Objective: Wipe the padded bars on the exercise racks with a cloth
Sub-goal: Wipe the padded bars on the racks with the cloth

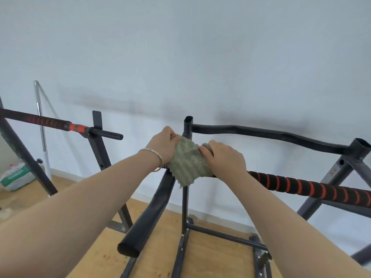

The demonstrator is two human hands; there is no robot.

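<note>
**Cloth wrapped over the near end of the striped bar**

Both bare forearms reach forward and meet at the rack's left post. The left hand (163, 146), a thin metal bracelet (154, 155) at its wrist, and the right hand (224, 157) each close their grip on one side of the green ribbed wiping cloth (187, 163), fingers curled into it. The cloth lies draped over the end of the black foam-padded bar with red spiral stripes (301, 186), its lower corner hanging free. Holding it from both sides probably keeps it snug round the padding, so one pass can clean the whole girth.

Below the hands, a plain black padded tube (148, 215) slants toward the camera, and the dark metal rack frame (185, 207) stands on a light wooden floor (160, 247). Beyond, a bent black rear bar (271, 135) crosses the rack. To the left, well apart, a second striped padded bar (44, 120) rests on another rack, near a silver pole (39, 109) and a white and green sack (18, 175) against the white wall (200, 47).
</note>
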